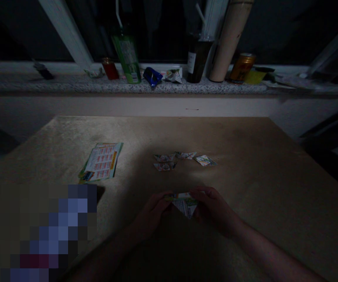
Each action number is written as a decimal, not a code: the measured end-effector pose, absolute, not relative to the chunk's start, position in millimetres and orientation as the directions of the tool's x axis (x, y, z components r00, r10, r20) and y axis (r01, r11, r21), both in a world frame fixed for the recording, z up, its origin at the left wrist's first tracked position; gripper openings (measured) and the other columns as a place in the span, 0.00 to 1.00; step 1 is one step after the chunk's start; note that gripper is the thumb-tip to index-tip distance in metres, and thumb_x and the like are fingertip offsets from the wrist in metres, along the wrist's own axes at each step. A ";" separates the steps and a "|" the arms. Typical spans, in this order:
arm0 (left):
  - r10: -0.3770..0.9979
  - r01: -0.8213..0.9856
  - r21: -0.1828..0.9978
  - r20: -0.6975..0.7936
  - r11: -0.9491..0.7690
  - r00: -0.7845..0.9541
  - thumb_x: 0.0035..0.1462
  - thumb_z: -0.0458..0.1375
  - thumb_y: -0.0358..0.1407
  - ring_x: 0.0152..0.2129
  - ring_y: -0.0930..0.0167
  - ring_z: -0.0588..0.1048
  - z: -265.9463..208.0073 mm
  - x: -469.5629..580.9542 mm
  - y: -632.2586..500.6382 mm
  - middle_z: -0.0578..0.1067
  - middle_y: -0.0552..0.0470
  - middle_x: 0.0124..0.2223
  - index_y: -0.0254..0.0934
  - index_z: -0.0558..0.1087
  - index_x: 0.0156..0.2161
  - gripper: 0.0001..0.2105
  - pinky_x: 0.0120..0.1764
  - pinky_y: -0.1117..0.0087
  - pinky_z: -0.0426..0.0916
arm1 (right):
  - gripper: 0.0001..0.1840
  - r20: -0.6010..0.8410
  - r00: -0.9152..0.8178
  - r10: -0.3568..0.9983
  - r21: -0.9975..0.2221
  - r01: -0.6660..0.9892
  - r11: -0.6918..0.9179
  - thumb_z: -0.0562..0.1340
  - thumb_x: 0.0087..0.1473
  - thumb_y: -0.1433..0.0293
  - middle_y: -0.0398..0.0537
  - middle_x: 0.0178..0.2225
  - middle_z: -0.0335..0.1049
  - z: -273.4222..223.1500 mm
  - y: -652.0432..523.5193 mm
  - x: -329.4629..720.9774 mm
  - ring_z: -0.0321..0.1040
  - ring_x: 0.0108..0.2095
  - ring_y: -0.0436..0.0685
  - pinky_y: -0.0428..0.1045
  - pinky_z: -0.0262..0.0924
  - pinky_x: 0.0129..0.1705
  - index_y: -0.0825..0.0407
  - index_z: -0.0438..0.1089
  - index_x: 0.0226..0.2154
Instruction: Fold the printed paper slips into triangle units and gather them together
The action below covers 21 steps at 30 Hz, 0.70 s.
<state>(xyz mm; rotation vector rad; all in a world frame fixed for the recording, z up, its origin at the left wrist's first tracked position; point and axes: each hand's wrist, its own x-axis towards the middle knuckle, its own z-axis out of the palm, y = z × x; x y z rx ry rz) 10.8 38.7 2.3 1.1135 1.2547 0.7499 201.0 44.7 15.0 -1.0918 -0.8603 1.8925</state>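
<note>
Both the left hand (155, 207) and right hand (213, 201) pinch closed around opposite ends of a folded paper (186, 206) between them, whitish with green patches and dark print, narrowing to a point below, with four smaller folded papers (165, 167) beyond the grip and stacked printed sheets (102, 162) farther left.

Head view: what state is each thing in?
Left hand, gripping folded paper
Right hand, gripping folded paper
Folded paper, lower part triangular
Printed sheets, stacked flat
Three boat-shaped paper folds, set on table
Diamond-shaped paper fold, set down
Green drink container, upright, straw in
Dark labelled container, upright
Gold can, upright
Red jar, upright
Blue wrapper, crumpled
</note>
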 end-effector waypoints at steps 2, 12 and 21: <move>0.931 0.202 0.947 -0.291 0.248 0.219 0.55 0.52 0.46 0.25 0.72 0.67 2.2 10.5 40.6 0.68 0.54 0.28 0.35 0.72 0.34 0.15 0.29 0.73 0.63 | 0.17 -0.343 -0.313 0.886 -0.890 -0.193 -0.413 0.65 0.47 0.58 0.42 0.16 0.68 16.3 45.4 202.4 0.60 0.14 0.45 0.41 0.53 0.16 0.57 0.72 0.24; 0.915 0.213 0.949 -0.287 0.232 0.282 0.55 0.52 0.49 0.30 0.69 0.67 4.1 7.2 38.9 0.70 0.53 0.31 0.37 0.71 0.32 0.16 0.34 0.72 0.63 | 0.17 -0.276 -0.318 0.907 -0.937 -0.120 -0.327 0.63 0.49 0.56 0.43 0.20 0.70 17.9 46.6 206.1 0.63 0.18 0.47 0.43 0.56 0.20 0.55 0.75 0.29; 0.923 0.322 0.946 -0.159 0.041 0.350 0.56 0.51 0.46 0.33 0.67 0.68 4.4 0.7 40.7 0.74 0.51 0.34 0.38 0.74 0.34 0.15 0.38 0.71 0.63 | 0.10 -0.134 -0.361 0.923 -0.990 0.012 -0.139 0.63 0.51 0.65 0.46 0.33 0.76 21.1 44.3 207.9 0.71 0.33 0.54 0.47 0.63 0.33 0.49 0.76 0.36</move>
